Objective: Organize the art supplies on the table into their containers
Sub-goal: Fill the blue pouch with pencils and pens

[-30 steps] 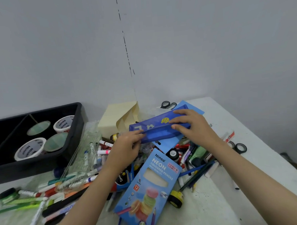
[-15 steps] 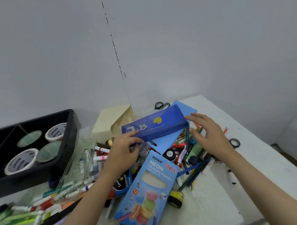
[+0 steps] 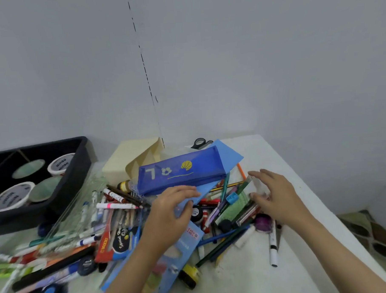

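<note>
A dark blue mesh pencil case [image 3: 182,172] with a yellow shell print lies on a light blue sheet [image 3: 229,154] at the back of the pile, with no hand on it. My left hand [image 3: 168,216] hovers just in front of the case, fingers apart, over the blue coloured-pencil box [image 3: 170,258]. My right hand [image 3: 276,196] is spread open above a heap of pencils and pens [image 3: 230,211] to the right of the case. Markers and pens [image 3: 115,205] litter the white table [image 3: 248,276] on the left.
A black tray [image 3: 78,173] holding round tubs [image 3: 61,166] stands at the back left. A cream box [image 3: 122,166] sits behind the pencil case, and black scissors [image 3: 200,142] lie by the wall. A white marker [image 3: 272,247] lies near the table's right edge.
Both hands have let go of the blue pencil case, which now rests on the pile. My left hand dropped lower toward the pencil box, and my right hand moved right over the pencils.
</note>
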Demonstrator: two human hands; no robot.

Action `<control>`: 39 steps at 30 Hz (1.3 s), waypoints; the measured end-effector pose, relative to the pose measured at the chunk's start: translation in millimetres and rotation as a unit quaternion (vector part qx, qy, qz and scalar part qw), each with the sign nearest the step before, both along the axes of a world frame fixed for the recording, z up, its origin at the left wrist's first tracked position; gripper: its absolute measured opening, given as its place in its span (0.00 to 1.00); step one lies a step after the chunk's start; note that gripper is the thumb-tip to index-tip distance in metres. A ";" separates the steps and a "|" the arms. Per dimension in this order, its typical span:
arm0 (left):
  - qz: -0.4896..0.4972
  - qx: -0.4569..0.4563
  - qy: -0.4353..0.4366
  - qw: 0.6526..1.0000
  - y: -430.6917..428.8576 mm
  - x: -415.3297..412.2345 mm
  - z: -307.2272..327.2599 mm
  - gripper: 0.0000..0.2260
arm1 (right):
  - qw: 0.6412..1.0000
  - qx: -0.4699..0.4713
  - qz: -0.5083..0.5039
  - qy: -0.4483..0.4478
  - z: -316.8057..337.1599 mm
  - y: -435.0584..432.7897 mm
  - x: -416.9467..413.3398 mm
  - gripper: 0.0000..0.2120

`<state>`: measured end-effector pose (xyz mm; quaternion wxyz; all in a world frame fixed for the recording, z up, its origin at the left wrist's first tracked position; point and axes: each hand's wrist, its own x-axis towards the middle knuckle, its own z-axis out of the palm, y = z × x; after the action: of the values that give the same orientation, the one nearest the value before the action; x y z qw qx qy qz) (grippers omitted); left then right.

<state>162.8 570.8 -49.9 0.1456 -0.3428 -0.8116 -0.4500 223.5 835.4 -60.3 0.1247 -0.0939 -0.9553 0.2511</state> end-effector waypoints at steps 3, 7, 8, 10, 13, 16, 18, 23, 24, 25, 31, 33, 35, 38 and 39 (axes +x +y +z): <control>-0.004 0.004 -0.007 1.000 15.7 10.7 -3.8 0.10 | 0.999 -0.019 0.017 0.023 -0.5 10.6 -6.8 0.21; 0.005 0.009 -0.020 1.000 30.0 17.7 -7.4 0.10 | 0.989 -0.121 0.033 0.082 3.4 19.8 -11.3 0.19; 0.011 0.012 -0.025 1.000 33.5 19.3 -7.9 0.11 | 0.982 -0.161 0.033 0.095 4.4 22.5 -13.3 0.19; 0.018 0.024 -0.037 0.999 40.6 21.3 -7.7 0.14 | 0.958 -0.258 0.034 0.121 8.4 28.2 -18.7 0.17; 0.014 0.046 -0.069 0.996 52.4 23.6 -5.4 0.15 | 0.908 -0.383 0.054 0.158 22.4 35.4 -26.2 0.16; 0.004 0.068 -0.131 0.989 63.2 24.7 4.8 0.13 | 0.887 -0.415 0.066 0.193 44.8 39.5 -33.5 0.14; -0.008 0.067 -0.157 0.985 70.6 23.9 14.5 0.12 | 0.880 -0.418 0.090 0.206 61.6 39.3 -39.6 0.14; -0.077 0.088 -0.251 0.961 88.7 22.7 39.2 0.09 | 0.856 -0.445 0.174 0.196 90.9 26.5 -52.4 0.14; -0.089 0.097 -0.264 0.956 92.4 23.4 42.6 0.09 | 0.850 -0.456 0.185 0.189 94.0 23.1 -53.8 0.14; -0.093 0.107 -0.275 0.951 96.1 24.7 45.0 0.10 | 0.845 -0.464 0.196 0.179 96.5 19.9 -54.6 0.13; -0.051 0.178 -0.333 0.924 97.6 30.9 38.1 0.14 | 0.894 -0.381 0.205 0.115 78.9 14.7 -53.7 0.10; -0.046 0.224 -0.350 0.908 92.2 34.4 31.3 0.17 | 0.924 -0.312 0.198 0.097 65.7 17.4 -47.5 0.08; -0.033 0.261 -0.364 0.893 86.9 37.9 26.7 0.21 | 0.953 -0.194 0.228 0.037 50.3 22.1 -39.5 0.07; -0.002 0.285 -0.384 0.878 81.0 42.2 20.9 0.24 | 0.960 -0.022 0.273 -0.063 30.0 24.5 -30.1 0.06; 0.003 0.290 -0.388 0.875 80.1 43.5 19.9 0.25 | 0.959 -0.005 0.275 -0.072 26.0 24.4 -29.0 0.08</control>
<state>206.3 650.9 -30.0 -0.0867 -0.0808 -0.6374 -0.7613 194.5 859.9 -34.3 -0.0191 0.1536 -0.9496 0.2725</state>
